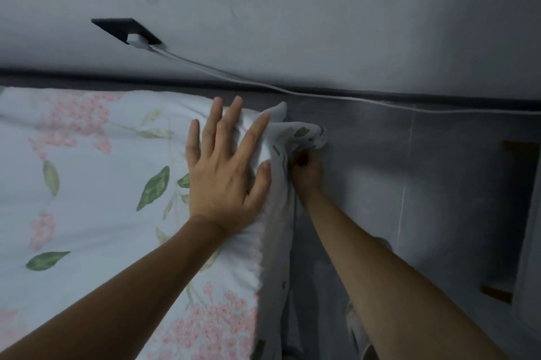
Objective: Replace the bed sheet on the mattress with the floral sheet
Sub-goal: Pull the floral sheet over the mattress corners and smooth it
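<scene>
Pressing flat with fingers spread, the left hand rests on the white cotton floral sheet covering the mattress corner. At its 3 o'clock, the right hand grips bunched sheet fabric.

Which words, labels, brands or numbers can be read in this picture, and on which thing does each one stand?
None: no readable text shows anywhere in this view.
The floral sheet carries only pink flowers and green leaves, no writing.
The white plug in the dark wall socket shows no marking that can be made out.
The left hand and right hand hold nothing printed.
</scene>
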Tool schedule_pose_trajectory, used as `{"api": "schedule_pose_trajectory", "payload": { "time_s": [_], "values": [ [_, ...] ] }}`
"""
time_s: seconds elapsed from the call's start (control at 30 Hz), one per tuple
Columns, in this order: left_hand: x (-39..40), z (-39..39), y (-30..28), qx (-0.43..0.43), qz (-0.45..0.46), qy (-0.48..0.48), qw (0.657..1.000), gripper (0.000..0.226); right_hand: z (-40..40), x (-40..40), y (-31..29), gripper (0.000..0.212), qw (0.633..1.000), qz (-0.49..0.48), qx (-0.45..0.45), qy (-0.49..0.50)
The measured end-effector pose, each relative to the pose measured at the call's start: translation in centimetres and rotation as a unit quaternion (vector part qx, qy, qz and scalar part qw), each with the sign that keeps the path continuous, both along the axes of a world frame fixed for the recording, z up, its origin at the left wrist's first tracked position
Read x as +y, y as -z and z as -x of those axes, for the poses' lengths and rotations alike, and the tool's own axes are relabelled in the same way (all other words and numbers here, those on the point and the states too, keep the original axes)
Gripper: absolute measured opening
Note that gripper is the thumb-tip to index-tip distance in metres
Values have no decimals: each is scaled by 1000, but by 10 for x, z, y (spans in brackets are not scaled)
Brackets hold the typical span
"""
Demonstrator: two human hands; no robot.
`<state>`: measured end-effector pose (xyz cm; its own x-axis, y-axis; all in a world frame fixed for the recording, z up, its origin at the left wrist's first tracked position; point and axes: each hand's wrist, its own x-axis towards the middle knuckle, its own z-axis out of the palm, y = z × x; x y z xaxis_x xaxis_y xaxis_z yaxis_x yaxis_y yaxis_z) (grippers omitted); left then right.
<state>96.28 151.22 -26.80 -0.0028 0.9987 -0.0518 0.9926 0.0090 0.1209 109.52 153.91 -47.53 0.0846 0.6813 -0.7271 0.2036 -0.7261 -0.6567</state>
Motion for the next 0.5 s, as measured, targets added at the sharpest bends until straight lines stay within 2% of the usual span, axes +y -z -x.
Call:
{"api": "schedule_pose_trajectory", "payload": {
  "time_s": [0.13,0.27,0.37,0.5],
  "values": [
    [3,0,1,14,23,-4,1000,67,-10,26,-45,12,991,-121,-7,49],
    [3,1,-1,9,32,-5,999,72,-7,70,-86,15,983,-169,37,-62],
    [4,1,-1,-1,38,-10,999,77,11,108,-112,18,974,-122,103,-163],
    [4,2,-6,-15,44,-17,999,82,27,126,-137,26,950,25,103,-292]
  ]
}}
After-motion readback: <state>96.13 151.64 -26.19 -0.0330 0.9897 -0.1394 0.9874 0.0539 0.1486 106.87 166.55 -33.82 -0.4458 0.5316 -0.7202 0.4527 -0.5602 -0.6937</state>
